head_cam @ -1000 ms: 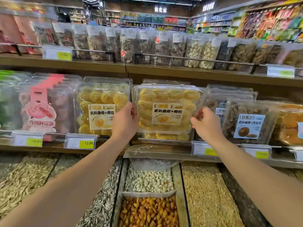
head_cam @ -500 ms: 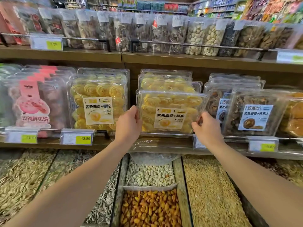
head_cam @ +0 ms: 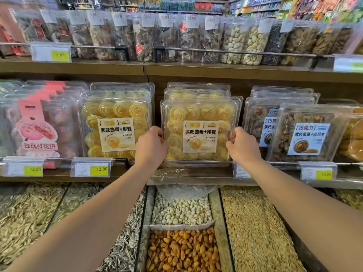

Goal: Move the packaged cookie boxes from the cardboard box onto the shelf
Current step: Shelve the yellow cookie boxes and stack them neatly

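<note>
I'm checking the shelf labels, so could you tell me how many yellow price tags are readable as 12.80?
2: one below the left yellow cookie boxes, one farther left, blurred. Others show different or unreadable prices.

Left hand (head_cam: 151, 147) covers lower left edge of front cookie box (head_cam: 200, 130); fingertips curl out of sight. Right hand (head_cam: 242, 146) covers its lower right edge. Whether either hand actually grips box: cannot tell. Boxes stacked behind (head_cam: 198, 89): only top rims visible. Chocolate cookie box (head_cam: 259, 114) half hidden by nearer one. Price tag at far left (head_cam: 50, 53) blurred, unreadable. Both forearms cut off by bottom edge. Cardboard box not seen.
</note>
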`<action>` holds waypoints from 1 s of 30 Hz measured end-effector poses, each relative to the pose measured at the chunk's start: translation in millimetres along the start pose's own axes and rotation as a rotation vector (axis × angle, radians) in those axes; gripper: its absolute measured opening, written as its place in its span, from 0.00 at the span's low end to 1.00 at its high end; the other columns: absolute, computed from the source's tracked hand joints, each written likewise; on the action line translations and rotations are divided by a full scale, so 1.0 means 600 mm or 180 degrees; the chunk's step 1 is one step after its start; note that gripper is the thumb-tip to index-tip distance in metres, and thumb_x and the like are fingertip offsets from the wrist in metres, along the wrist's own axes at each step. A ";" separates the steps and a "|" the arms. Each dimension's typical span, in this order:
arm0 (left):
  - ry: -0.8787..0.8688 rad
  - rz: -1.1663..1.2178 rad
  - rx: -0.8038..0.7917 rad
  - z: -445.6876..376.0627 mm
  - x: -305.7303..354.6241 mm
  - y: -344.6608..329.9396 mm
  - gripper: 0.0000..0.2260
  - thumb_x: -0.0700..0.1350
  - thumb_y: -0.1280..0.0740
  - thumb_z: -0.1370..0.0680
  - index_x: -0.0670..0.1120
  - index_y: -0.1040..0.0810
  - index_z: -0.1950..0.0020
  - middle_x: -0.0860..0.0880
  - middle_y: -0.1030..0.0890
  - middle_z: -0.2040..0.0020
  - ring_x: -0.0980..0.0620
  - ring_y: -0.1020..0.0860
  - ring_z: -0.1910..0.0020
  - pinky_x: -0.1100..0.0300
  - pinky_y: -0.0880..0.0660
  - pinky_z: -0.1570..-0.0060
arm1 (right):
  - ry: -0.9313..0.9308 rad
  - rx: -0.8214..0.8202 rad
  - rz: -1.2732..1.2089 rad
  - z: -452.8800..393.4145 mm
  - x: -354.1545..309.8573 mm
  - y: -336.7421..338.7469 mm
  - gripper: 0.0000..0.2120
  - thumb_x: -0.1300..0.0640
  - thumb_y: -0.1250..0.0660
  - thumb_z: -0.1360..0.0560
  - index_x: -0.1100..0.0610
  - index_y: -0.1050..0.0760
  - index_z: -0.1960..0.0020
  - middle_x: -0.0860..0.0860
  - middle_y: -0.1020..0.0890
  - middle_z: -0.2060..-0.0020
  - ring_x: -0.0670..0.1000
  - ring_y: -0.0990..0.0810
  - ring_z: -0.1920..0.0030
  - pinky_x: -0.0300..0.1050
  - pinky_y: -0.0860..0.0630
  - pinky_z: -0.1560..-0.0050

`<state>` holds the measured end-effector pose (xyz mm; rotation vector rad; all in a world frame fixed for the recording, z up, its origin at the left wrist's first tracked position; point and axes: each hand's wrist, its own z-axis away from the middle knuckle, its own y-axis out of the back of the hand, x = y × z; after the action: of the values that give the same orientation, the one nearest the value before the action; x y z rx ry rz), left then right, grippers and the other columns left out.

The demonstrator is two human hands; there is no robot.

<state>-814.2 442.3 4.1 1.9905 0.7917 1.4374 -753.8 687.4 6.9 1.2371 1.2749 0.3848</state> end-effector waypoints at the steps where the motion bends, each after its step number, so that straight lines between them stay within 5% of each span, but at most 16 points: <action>1: -0.0017 -0.0028 0.0027 0.003 0.001 0.000 0.18 0.41 0.32 0.21 0.43 0.27 0.32 0.50 0.17 0.52 0.49 0.20 0.54 0.57 0.25 0.60 | -0.0031 -0.0047 0.0068 0.000 -0.001 0.000 0.04 0.59 0.35 0.21 0.57 0.31 0.49 0.55 0.21 0.57 0.56 0.22 0.59 0.45 0.31 0.63; 4: -0.0068 -0.0083 0.0101 0.014 0.006 0.003 0.23 0.41 0.33 0.21 0.43 0.32 0.27 0.47 0.19 0.39 0.46 0.19 0.49 0.58 0.27 0.60 | -0.0094 -0.0104 0.0263 0.003 0.003 -0.003 0.05 0.57 0.36 0.20 0.58 0.30 0.48 0.55 0.21 0.57 0.57 0.23 0.60 0.46 0.30 0.63; 8: -0.0213 -0.0103 0.0139 0.030 0.012 0.014 0.22 0.42 0.32 0.23 0.45 0.30 0.29 0.47 0.20 0.39 0.47 0.20 0.51 0.59 0.31 0.61 | -0.0228 -0.0119 0.0249 0.020 0.009 0.005 0.16 0.50 0.34 0.21 0.58 0.33 0.41 0.53 0.21 0.57 0.57 0.21 0.60 0.45 0.30 0.68; 14: -0.0474 0.0210 -0.0020 0.073 0.051 0.018 0.20 0.46 0.33 0.22 0.47 0.27 0.31 0.50 0.20 0.39 0.48 0.21 0.46 0.58 0.27 0.53 | -0.0116 -0.0169 0.0063 0.092 0.020 0.048 0.26 0.47 0.31 0.24 0.55 0.34 0.30 0.52 0.22 0.40 0.55 0.21 0.42 0.47 0.25 0.49; 22: -0.0795 0.0540 -0.0922 0.205 0.145 -0.059 0.23 0.49 0.32 0.21 0.48 0.28 0.27 0.47 0.19 0.38 0.53 0.21 0.57 0.61 0.24 0.54 | 0.0034 -0.0434 0.0349 0.261 0.109 0.126 0.27 0.48 0.31 0.23 0.55 0.33 0.28 0.52 0.27 0.34 0.53 0.26 0.36 0.50 0.27 0.40; 26: -0.0937 0.0523 -0.1446 0.311 0.181 -0.111 0.24 0.50 0.32 0.22 0.48 0.28 0.27 0.50 0.21 0.34 0.50 0.22 0.40 0.60 0.29 0.43 | -0.0194 -0.0443 0.0440 0.381 0.187 0.159 0.29 0.43 0.33 0.23 0.55 0.33 0.27 0.53 0.28 0.34 0.54 0.24 0.38 0.48 0.25 0.41; 30: -0.1125 0.0268 -0.1829 0.436 0.224 -0.148 0.24 0.54 0.34 0.21 0.50 0.30 0.26 0.50 0.24 0.31 0.49 0.24 0.36 0.56 0.27 0.39 | -0.0499 -0.0526 0.0584 0.510 0.270 0.192 0.29 0.44 0.32 0.24 0.54 0.34 0.28 0.53 0.28 0.34 0.54 0.26 0.37 0.49 0.26 0.41</action>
<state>-542.2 575.6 -47.1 1.7556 0.1171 1.1388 -392.2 713.7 -34.9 1.2214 0.9801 0.5051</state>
